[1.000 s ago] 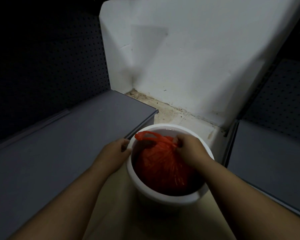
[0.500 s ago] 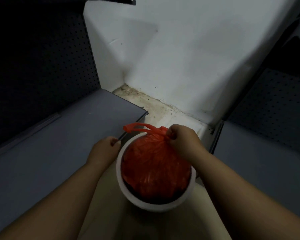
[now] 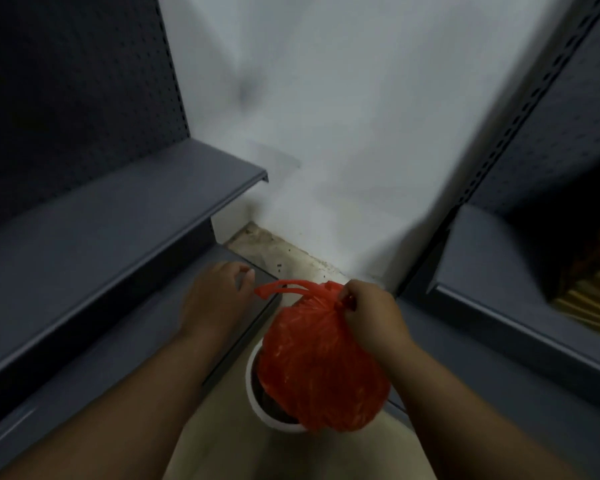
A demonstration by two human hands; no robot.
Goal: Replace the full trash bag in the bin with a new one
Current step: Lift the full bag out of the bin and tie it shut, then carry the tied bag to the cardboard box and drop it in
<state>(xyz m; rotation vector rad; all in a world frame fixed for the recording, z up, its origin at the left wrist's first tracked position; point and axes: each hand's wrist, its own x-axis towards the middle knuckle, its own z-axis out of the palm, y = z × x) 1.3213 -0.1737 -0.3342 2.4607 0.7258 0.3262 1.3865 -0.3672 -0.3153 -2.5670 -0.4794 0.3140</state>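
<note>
Narrow floor corner: white wall at upper centre, grey pegboard shelving [image 3: 118, 216] at left and at right, pale floor at bottom.

Item 1, red trash bag [image 3: 321, 368]: tied and full, at lower centre of frame, hanging over the mouth of the white bin [image 3: 257, 405], which it largely hides. I cannot tell if its bottom is clear of the rim.

Item 2, my right hand [image 3: 371, 313]: fingers clamped on the bag's knotted neck, carrying it.

Item 3, my left hand [image 3: 219, 299]: left of centre, fingers loosely spread, holding nothing, just beside the bag's loose handle loop.

Status, as I judge it: the full bag is nearly out. Left to do: set it aside, fit a new bag. No new bag in view.
</note>
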